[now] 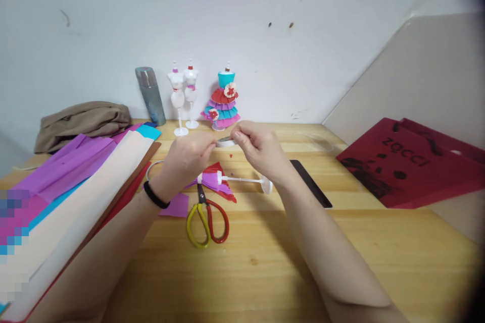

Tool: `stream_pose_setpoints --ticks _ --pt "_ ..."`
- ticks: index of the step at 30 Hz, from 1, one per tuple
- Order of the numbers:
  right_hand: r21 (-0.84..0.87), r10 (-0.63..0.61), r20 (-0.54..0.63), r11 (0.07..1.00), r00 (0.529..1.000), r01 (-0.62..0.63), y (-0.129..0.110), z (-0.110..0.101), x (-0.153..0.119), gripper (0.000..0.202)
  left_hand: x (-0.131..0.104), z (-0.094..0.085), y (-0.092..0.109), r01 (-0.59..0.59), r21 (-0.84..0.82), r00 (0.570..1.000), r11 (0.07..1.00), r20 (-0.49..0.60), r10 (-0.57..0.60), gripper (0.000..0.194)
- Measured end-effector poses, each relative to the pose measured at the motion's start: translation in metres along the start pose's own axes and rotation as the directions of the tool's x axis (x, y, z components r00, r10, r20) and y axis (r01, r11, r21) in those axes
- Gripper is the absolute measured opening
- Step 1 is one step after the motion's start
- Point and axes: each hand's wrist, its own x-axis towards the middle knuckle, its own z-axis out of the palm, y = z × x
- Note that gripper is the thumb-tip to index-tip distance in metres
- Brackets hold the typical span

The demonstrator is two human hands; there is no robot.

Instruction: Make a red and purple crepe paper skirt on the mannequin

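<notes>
My left hand (189, 157) and my right hand (261, 150) are closed on either end of a short white strip (226, 143) with a greyish upper side, which looks like tape. They hold it above the table. Below lies a small white dress-form stand (242, 179) on its side, wrapped in purple paper (210, 178) and red pleated paper (227, 193). Scissors (207, 219) with one yellow and one red handle rest in front of it. A purple paper piece (178, 206) lies beside the scissors. Part of a pale ring (150, 167) shows behind my left wrist.
Coloured paper sheets (94, 181) are piled on the left, near a brown cloth (83, 121). A grey bottle (150, 96), two white dress forms (176, 93) and one dressed in ruffles (224, 103) stand at the back. On the right are a dark flat phone-like object (311, 184) and a red bag (409, 166).
</notes>
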Motion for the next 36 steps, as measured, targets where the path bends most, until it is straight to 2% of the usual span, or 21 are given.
stream_pose_setpoints --ticks 4,9,12,15,19,22,25,29,32,36 --pt "-0.019 0.007 0.012 1.0 1.0 -0.006 -0.001 0.002 0.0 0.026 -0.001 0.004 0.004 0.02 0.218 1.0 0.976 0.007 -0.022 0.025" --pt "-0.053 -0.02 0.007 0.998 1.0 0.02 -0.001 0.006 0.0 0.025 0.001 0.004 0.011 0.195 0.201 0.981 0.96 -0.016 -0.196 0.016" --pt "-0.107 -0.061 -0.012 0.992 0.998 0.059 0.002 0.007 0.0 0.024 0.004 -0.001 0.012 0.286 0.054 0.956 0.957 0.049 -0.289 0.012" --pt "-0.106 -0.064 -0.02 0.992 0.998 0.062 0.005 0.007 0.001 0.024 0.006 -0.009 0.009 0.356 -0.205 0.928 0.912 0.193 -0.319 0.012" --pt "-0.055 -0.025 -0.012 0.998 1.0 0.024 0.008 0.006 0.002 0.025 0.007 -0.015 -0.003 0.485 -0.515 0.861 0.706 0.423 -0.283 0.01" --pt "-0.051 -0.02 -0.022 0.999 1.0 0.019 0.01 0.005 0.002 0.025 0.006 -0.016 -0.013 0.557 -0.581 0.809 0.594 0.54 -0.232 0.016" --pt "-0.062 -0.025 -0.018 0.998 1.0 0.024 0.01 0.005 0.002 0.025 0.005 -0.013 -0.019 0.578 -0.604 0.799 0.549 0.554 -0.233 0.022" --pt "-0.068 -0.029 -0.005 0.997 1.0 0.029 0.009 0.006 0.002 0.025 0.004 -0.007 -0.016 0.552 -0.609 0.821 0.57 0.518 -0.241 0.012" --pt "-0.084 -0.035 0.001 0.996 0.999 0.034 0.009 0.007 0.002 0.025 0.004 -0.006 -0.012 0.498 -0.604 0.852 0.623 0.472 -0.224 0.013" --pt "-0.113 -0.032 0.005 0.993 0.999 0.032 0.01 0.007 0.002 0.025 0.004 -0.005 -0.017 0.432 -0.401 0.862 0.808 0.445 -0.241 0.021"
